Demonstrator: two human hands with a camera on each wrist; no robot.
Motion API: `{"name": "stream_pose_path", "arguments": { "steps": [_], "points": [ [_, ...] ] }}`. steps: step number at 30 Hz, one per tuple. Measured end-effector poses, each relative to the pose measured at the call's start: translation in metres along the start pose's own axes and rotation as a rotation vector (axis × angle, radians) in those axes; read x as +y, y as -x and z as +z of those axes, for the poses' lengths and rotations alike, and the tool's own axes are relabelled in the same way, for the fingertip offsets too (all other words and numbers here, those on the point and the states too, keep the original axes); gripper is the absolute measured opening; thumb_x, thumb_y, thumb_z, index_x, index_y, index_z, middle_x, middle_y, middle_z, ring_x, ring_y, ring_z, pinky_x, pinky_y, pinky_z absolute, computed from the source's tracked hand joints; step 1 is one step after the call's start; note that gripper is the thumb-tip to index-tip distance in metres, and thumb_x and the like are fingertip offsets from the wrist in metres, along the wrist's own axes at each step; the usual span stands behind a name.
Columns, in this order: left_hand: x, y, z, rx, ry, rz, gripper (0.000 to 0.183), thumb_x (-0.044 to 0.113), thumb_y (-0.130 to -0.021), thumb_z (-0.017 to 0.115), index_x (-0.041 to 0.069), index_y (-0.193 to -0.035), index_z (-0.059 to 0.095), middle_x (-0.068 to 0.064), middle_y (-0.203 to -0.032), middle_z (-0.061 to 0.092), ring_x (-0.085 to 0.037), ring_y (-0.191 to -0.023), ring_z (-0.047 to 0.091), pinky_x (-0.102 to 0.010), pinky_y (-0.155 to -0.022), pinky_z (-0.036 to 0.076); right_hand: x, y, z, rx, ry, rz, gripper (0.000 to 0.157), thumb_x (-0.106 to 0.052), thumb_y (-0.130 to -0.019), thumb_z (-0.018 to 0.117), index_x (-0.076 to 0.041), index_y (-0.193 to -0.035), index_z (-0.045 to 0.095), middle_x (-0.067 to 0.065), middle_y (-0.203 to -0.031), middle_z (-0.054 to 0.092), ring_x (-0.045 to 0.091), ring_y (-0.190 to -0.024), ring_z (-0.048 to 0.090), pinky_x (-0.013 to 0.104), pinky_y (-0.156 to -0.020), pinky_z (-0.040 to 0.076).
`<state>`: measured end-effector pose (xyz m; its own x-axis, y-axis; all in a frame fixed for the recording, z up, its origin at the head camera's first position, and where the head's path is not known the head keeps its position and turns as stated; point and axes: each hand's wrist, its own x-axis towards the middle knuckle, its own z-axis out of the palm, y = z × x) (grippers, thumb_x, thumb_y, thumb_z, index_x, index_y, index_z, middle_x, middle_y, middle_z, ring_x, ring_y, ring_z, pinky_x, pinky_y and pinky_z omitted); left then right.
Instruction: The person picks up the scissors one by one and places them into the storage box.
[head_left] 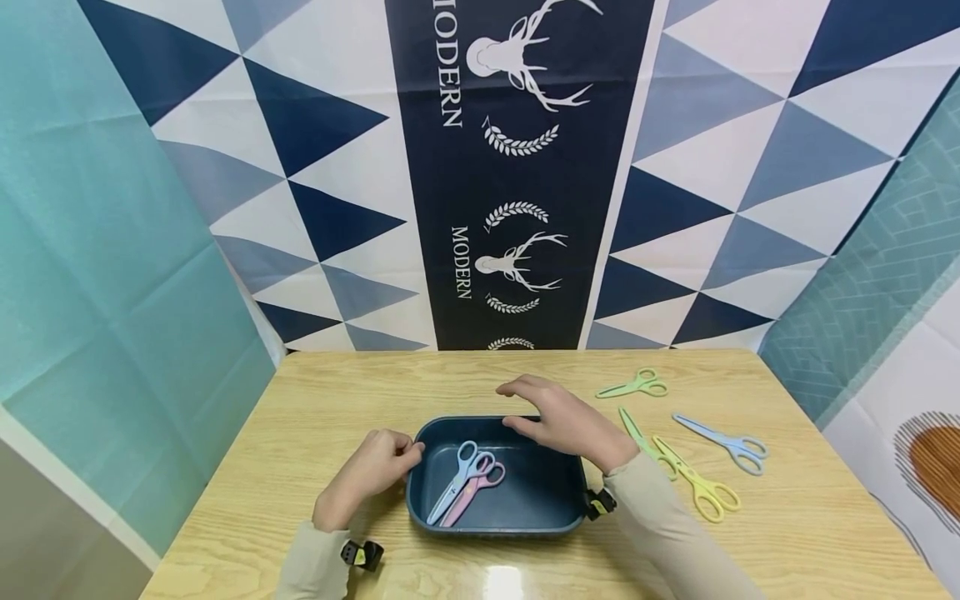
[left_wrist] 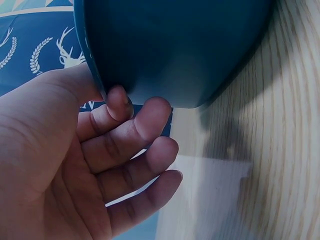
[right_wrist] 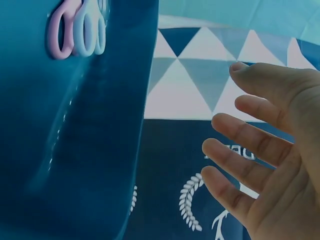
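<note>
A dark blue rectangular bin [head_left: 536, 496] stands on the wooden table. Inside, towards its left end, lie light blue scissors [head_left: 452, 490] partly over pink scissors [head_left: 467, 498]. My left hand [head_left: 375, 468] pinches the bin's left rim between thumb and index finger; the left wrist view shows its other fingers loosely bent beside the outer wall. Over the bin's far right rim hovers my right hand [head_left: 558, 419], fingers spread and relaxed, holding nothing. In the right wrist view that hand [right_wrist: 265, 145] is apart from the bin wall.
Right of the bin lie green scissors [head_left: 637, 385] at the back, another green pair [head_left: 639, 433] partly hidden by the right forearm, yellow scissors [head_left: 693, 477] and blue scissors [head_left: 723, 439]. A patterned cloth [head_left: 337, 167] hangs behind the table's far edge.
</note>
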<state>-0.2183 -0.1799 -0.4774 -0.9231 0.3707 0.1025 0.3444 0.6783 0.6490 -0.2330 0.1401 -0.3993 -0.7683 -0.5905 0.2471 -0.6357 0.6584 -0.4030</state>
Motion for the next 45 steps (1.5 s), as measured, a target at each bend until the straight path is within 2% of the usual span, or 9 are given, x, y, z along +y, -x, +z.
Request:
{"name": "stream_pose_path", "arguments": {
  "steps": [12, 17, 23, 29, 35, 45],
  "points": [
    [-0.001, 0.000, 0.002, 0.002, -0.016, -0.014, 0.046, 0.022, -0.102, 0.061, 0.017, -0.057, 0.052, 0.012, -0.051, 0.049, -0.003, -0.046, 0.045, -0.020, -0.050, 0.036, 0.031, 0.024, -0.003, 0.119, -0.004, 0.079, 0.054, -0.035, -0.099, 0.069, -0.009, -0.144, 0.057, 0.016, -0.149, 0.056, 0.037, -0.139, 0.053, 0.056, -0.110, 0.045],
    [-0.001, 0.000, 0.001, 0.011, -0.023, -0.006, 0.046, 0.022, -0.102, 0.062, 0.017, -0.057, 0.052, 0.013, -0.050, 0.048, -0.003, -0.046, 0.045, -0.020, -0.050, 0.036, 0.049, 0.033, -0.006, 0.137, -0.004, 0.126, 0.059, -0.039, -0.100, 0.067, -0.010, -0.149, 0.052, 0.016, -0.155, 0.050, 0.039, -0.143, 0.048, 0.059, -0.112, 0.042],
    [0.000, 0.001, 0.001, -0.003, -0.016, -0.020, 0.045, 0.020, -0.102, 0.061, 0.016, -0.058, 0.053, 0.011, -0.052, 0.050, -0.004, -0.047, 0.046, -0.020, -0.050, 0.036, 0.071, 0.046, -0.008, 0.141, 0.022, 0.165, 0.063, -0.037, -0.099, 0.069, -0.009, -0.151, 0.049, 0.019, -0.156, 0.047, 0.043, -0.143, 0.046, 0.061, -0.112, 0.040],
    [0.001, 0.001, 0.001, -0.002, -0.013, -0.016, 0.045, 0.020, -0.102, 0.061, 0.016, -0.058, 0.053, 0.011, -0.052, 0.050, -0.004, -0.047, 0.045, -0.020, -0.049, 0.036, 0.094, 0.057, -0.011, 0.129, 0.072, 0.179, 0.067, -0.035, -0.097, 0.071, -0.005, -0.152, 0.047, 0.022, -0.156, 0.046, 0.047, -0.144, 0.041, 0.065, -0.112, 0.037],
    [0.001, 0.001, 0.001, -0.006, -0.007, 0.004, 0.045, 0.018, -0.101, 0.060, 0.016, -0.057, 0.053, 0.013, -0.051, 0.049, -0.003, -0.045, 0.045, -0.019, -0.049, 0.037, 0.111, 0.071, -0.015, 0.072, 0.141, 0.192, 0.071, -0.039, -0.097, 0.071, -0.007, -0.154, 0.045, 0.020, -0.160, 0.042, 0.050, -0.148, 0.033, 0.070, -0.111, 0.035],
    [0.000, 0.000, 0.001, -0.001, -0.004, 0.017, 0.045, 0.018, -0.101, 0.060, 0.016, -0.057, 0.052, 0.013, -0.051, 0.049, -0.002, -0.045, 0.045, -0.020, -0.049, 0.036, 0.134, 0.083, -0.027, -0.004, 0.243, 0.206, 0.080, -0.046, -0.095, 0.071, -0.007, -0.157, 0.039, 0.031, -0.158, 0.038, 0.055, -0.143, 0.038, 0.071, -0.108, 0.037]
  ]
}}
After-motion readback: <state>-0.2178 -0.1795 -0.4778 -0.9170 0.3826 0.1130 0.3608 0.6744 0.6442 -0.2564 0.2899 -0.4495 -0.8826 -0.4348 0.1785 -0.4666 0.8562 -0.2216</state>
